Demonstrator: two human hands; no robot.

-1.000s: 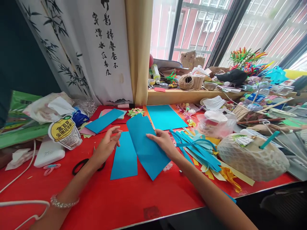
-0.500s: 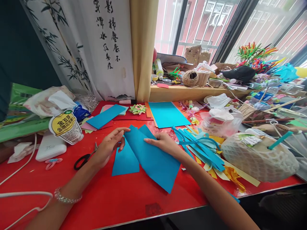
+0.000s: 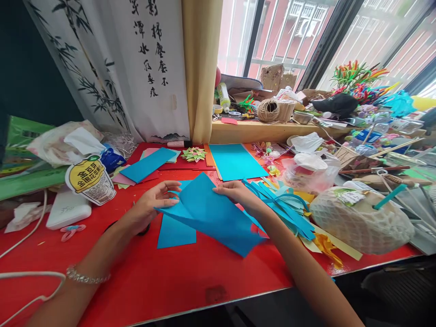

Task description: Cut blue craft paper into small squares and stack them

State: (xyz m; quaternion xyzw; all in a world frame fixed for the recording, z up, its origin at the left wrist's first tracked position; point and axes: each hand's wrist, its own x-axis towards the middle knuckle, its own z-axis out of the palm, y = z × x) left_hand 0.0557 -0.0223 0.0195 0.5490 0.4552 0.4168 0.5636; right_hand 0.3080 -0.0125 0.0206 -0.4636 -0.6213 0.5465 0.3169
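Note:
Between my two hands a sheet of blue paper [image 3: 218, 213] is held above the table, bent along a crease, its lower right corner blurred. My left hand [image 3: 155, 204] pinches its left edge between thumb and fingers. At the upper right edge, my right hand [image 3: 236, 193] grips the sheet with thumb and fingertips. Beneath it, a second blue paper piece [image 3: 175, 234] lies flat on the red table [image 3: 163, 286], partly covered. Behind my left wrist, black-handled scissors [image 3: 145, 229] are mostly hidden.
Cut paper strips [image 3: 289, 209] are heaped to the right, beside a coconut in white netting [image 3: 364, 222]. Farther back lie a stack of blue sheets [image 3: 236, 161], a folded paper flower [image 3: 193, 154] and a blue strip [image 3: 148, 165]. A white power bank [image 3: 68, 211] is at left.
The sheet has turned and opened out, its left corner swinging toward the left. My left hand has moved slightly left and down; my right hand has shifted a little to the right.

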